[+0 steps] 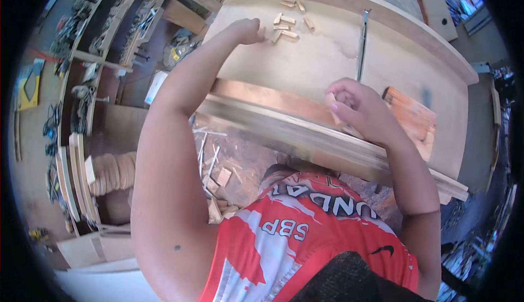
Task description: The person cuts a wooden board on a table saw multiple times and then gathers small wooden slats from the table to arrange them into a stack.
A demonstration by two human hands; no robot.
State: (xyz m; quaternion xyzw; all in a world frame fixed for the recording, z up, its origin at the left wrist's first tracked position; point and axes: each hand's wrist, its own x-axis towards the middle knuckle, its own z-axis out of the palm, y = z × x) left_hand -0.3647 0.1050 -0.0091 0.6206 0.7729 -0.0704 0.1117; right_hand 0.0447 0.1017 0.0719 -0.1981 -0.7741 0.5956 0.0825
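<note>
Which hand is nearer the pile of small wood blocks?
Left. The left hand is fisted right beside the wood blocks; the right hand is back at the near edge of the board, pinching a small wood piece.

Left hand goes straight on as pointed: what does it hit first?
The blocks, right ahead of the left hand on the board. It may already touch the nearest one; depth is unclear.

Outstretched left hand (248, 30) far forward, fingers curled; right hand (357, 108) nearer, elbow bent, fingers closed.
</note>
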